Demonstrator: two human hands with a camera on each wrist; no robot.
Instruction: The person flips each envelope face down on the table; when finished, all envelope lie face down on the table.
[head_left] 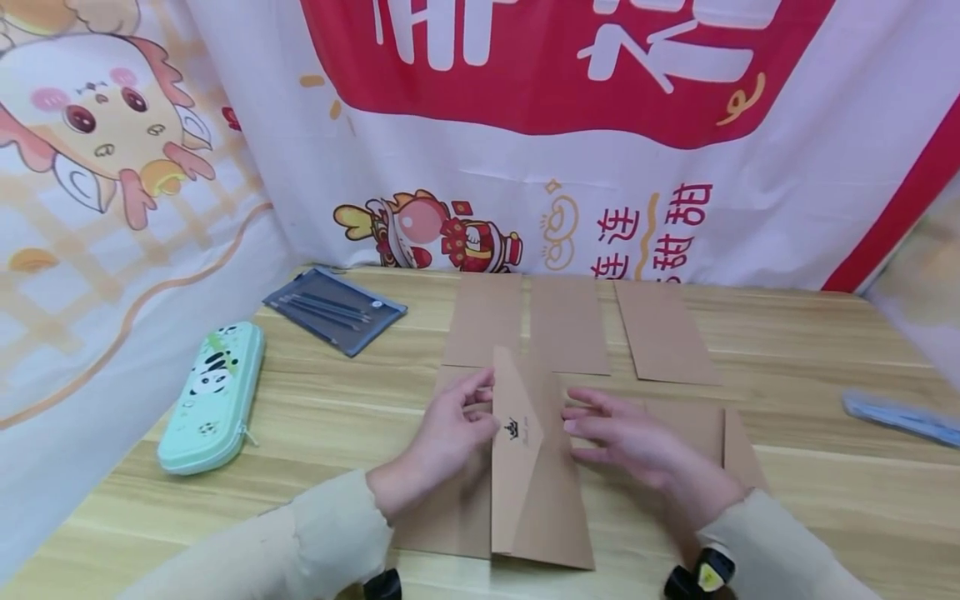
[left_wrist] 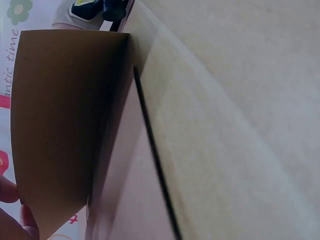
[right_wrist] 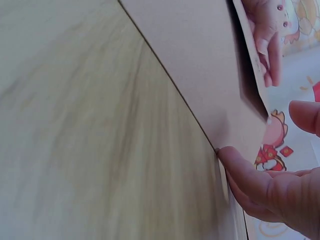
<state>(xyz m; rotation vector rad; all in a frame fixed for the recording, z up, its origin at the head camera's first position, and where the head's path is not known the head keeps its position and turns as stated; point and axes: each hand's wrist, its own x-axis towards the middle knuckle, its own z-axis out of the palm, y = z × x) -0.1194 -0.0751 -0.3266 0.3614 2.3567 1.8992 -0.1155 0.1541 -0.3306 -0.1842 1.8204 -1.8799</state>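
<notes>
A brown kraft paper envelope (head_left: 551,500) stands partly folded in front of me, its raised pointed flap (head_left: 513,442) printed with a small black crown. My left hand (head_left: 450,421) pinches the flap's left edge between thumb and fingers. Seen from the left wrist, the raised brown panel (left_wrist: 60,115) leans over a lower sheet, and the fingertips (left_wrist: 29,220) show at its edge. On the other side, my right hand (head_left: 622,429) has its fingers fairly straight at the envelope's right edge. In the right wrist view, one fingertip (right_wrist: 227,152) touches that edge at the table.
Three brown paper pieces, including a middle one (head_left: 568,325), lie in a row behind. Another kraft piece (head_left: 686,429) is under the right forearm. A mint pencil case (head_left: 213,400) and a dark pouch with pencils (head_left: 335,308) sit left; a blue item (head_left: 900,417) lies right.
</notes>
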